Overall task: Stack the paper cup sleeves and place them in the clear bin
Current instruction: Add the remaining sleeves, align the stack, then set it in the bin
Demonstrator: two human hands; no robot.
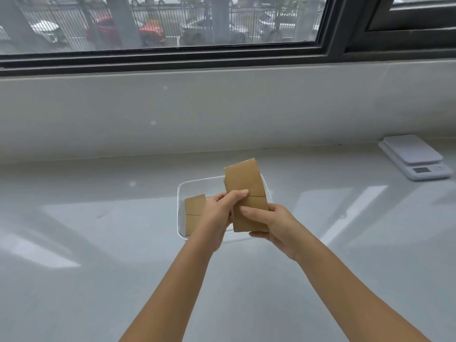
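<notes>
A stack of flat brown paper cup sleeves (245, 180) is held upright above the clear bin (179, 191), which sits on the grey counter. My left hand (219, 213) pinches the stack's left edge with thumb and fingers. My right hand (270, 224) grips its lower right side and bottom. Another flat brown sleeve (193, 209) lies inside the bin on its left side, partly hidden behind my left hand. The bin's right and near walls are mostly covered by the stack and both hands.
A white kitchen scale (417, 159) stands at the back right of the counter. A low grey wall and a dark-framed window rise behind the counter. Both forearms reach in from the bottom edge.
</notes>
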